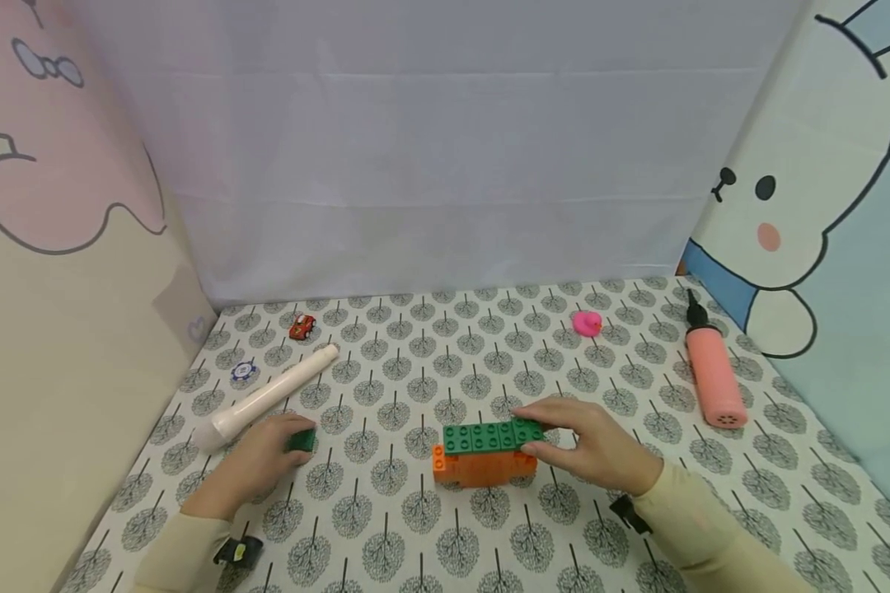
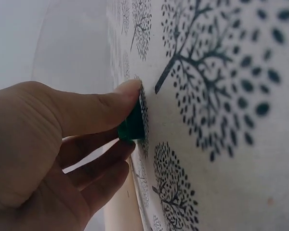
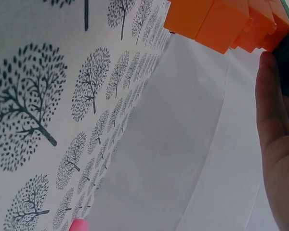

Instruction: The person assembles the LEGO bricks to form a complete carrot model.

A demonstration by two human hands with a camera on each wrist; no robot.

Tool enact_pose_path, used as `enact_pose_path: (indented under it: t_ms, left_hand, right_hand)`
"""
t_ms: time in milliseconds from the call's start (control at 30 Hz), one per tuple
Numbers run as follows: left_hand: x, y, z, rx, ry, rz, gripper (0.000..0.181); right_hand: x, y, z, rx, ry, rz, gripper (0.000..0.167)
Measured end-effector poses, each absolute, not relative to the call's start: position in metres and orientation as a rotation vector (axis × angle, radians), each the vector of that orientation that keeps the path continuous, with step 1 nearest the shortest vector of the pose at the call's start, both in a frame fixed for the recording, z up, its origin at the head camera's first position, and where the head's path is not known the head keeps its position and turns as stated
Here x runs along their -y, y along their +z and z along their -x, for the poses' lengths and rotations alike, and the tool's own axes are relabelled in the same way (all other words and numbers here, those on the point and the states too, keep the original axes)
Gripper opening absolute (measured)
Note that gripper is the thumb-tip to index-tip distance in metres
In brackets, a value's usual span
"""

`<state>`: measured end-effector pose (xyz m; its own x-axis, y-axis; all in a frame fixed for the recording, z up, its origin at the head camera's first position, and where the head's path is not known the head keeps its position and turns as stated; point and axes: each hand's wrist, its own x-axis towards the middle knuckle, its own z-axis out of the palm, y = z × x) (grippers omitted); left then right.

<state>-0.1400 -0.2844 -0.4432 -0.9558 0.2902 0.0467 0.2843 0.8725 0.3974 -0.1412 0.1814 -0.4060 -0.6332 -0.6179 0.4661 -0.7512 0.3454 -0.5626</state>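
A small green building block [image 1: 302,441] rests on the tree-print cloth at the left, pinched between the thumb and fingers of my left hand [image 1: 263,458]. In the left wrist view this block [image 2: 133,123] lies against the cloth, partly covered by the thumb. Near the middle stands a low build with orange blocks [image 1: 485,470] below and a row of green blocks [image 1: 478,439] on top. My right hand [image 1: 592,445] grips the right-end green block between thumb and fingers. From the right wrist, the orange blocks [image 3: 216,21] show beside the fingers.
Left of the build lie a white club-shaped stick [image 1: 274,394], a blue-and-white chip [image 1: 243,371] and a red toy car [image 1: 302,327]. A pink rubber duck [image 1: 587,323] sits at the back. The pink hand pump [image 1: 714,377] lies far right. Cloth walls [image 1: 445,165] enclose the table.
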Motion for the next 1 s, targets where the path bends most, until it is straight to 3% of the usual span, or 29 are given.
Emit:
enact_pose_path:
  t_ms: [233,500,1000]
  left_hand:
    - [0.284,-0.443,0.14,-3.077,0.574,-0.418,0.038]
    - [0.258,-0.434,0.136,-3.041,0.914,-0.429,0.04]
    - [0.161,-0.403,0.126,-2.944,1.475,-1.187,0.038]
  right_hand:
    - [-0.181,-0.404,0.142,2.433,1.164,-1.259,0.047]
    - [-0.182,-0.403,0.143,2.449,1.154,-1.246,0.047]
    - [-0.181,-0.405,0.141,2.458,1.149,-1.23,0.045]
